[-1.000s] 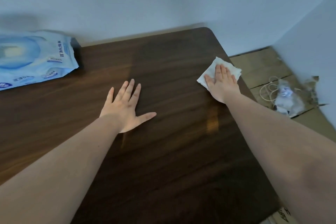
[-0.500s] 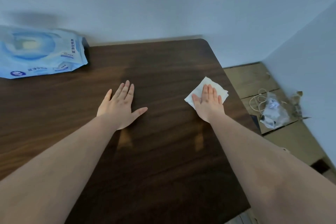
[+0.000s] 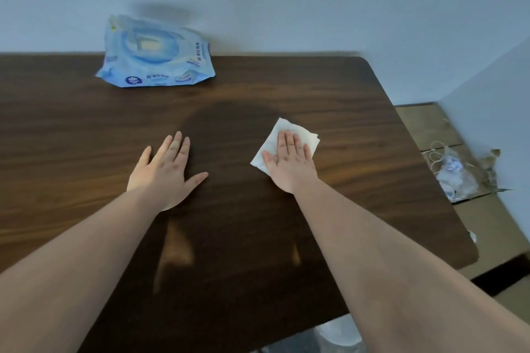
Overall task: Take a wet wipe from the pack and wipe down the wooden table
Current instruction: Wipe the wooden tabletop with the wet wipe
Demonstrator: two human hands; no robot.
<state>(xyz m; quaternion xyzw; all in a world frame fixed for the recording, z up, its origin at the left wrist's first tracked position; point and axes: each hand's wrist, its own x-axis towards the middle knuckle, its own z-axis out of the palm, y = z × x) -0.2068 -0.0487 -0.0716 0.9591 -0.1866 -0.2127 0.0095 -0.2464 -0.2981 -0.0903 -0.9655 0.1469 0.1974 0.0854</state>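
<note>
**Wiping in progress: wet wipe under the right palm, pack set aside**

The right hand (image 3: 289, 165) lies flat on the white wet wipe (image 3: 286, 135), fingers straight and close together, pressing the sheet against the wooden table (image 3: 358, 112) rather than pinching it; the wipe sits right of the table's middle, its corners showing beyond the fingertips and beside the thumb. The left hand (image 3: 166, 172) rests palm down on bare wood to the left, well apart from the wipe, fingers extended and slightly spread with the thumb out to the side; it holds nothing and appears to serve as a brace.

Progress, as judged: the first step is done, since a wipe is out of the pack and on the wood; the wiping itself is under way. A darker rounded patch lies between and beyond the hands, but whether it is a damp trace or a shadow cannot be told; the left half, the far edge and the near edge show no sign either way, so how much remains cannot be read from the surface.

Containers: the blue wet wipe pack (image 3: 156, 53) stands at the far edge against the wall, well apart from both hands; its contents are hidden; whether its flap is closed cannot be told.
</note>
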